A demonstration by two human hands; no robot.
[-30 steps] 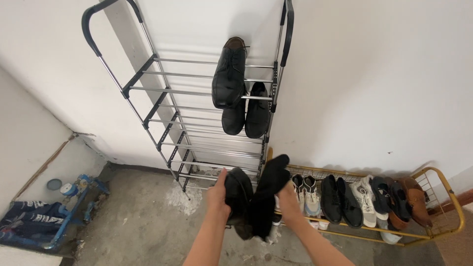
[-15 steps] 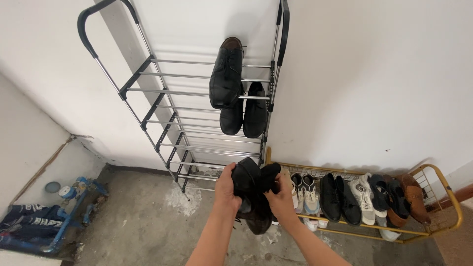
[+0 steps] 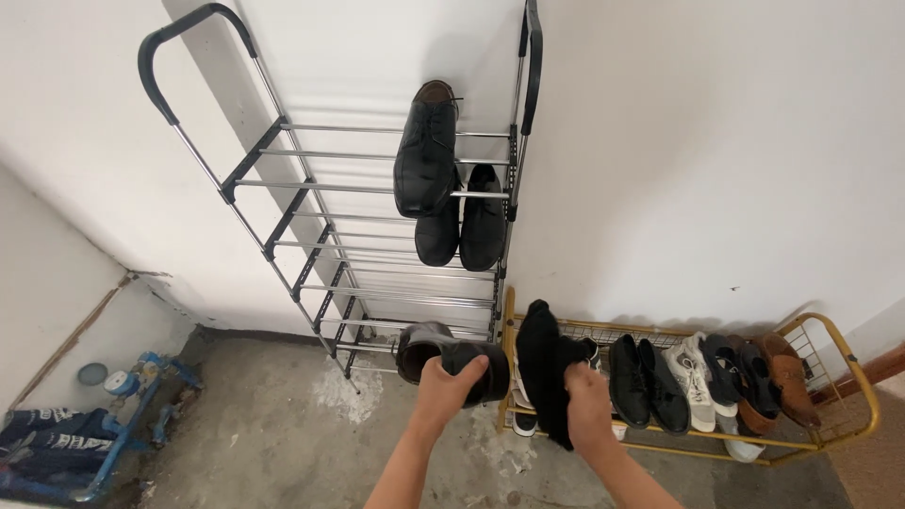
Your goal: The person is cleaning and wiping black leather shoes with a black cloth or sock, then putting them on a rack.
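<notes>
My left hand (image 3: 443,385) grips a black leather shoe (image 3: 451,354) lying sideways in the air, its opening turned to the left, in front of the tall metal shoe rack (image 3: 377,203). Held in my right hand (image 3: 586,398) is a black cloth (image 3: 545,369), which hangs just right of the shoe, apart from it, over the left end of the low yellow rack (image 3: 830,330). One black dress shoe (image 3: 423,151) sits on the tall rack's top tier. A black pair (image 3: 464,226) sits on the tier below.
The yellow wire rack along the right wall holds several shoes: white sneakers (image 3: 691,375), black ones (image 3: 639,369), brown ones (image 3: 782,377). Blue pipes with a valve (image 3: 123,396) and a dark bag (image 3: 42,451) lie at the lower left. The floor is bare concrete.
The cloth was against the shoe half a second ago. Now my hands have parted: the shoe turned sideways to the left, the cloth moved right.
</notes>
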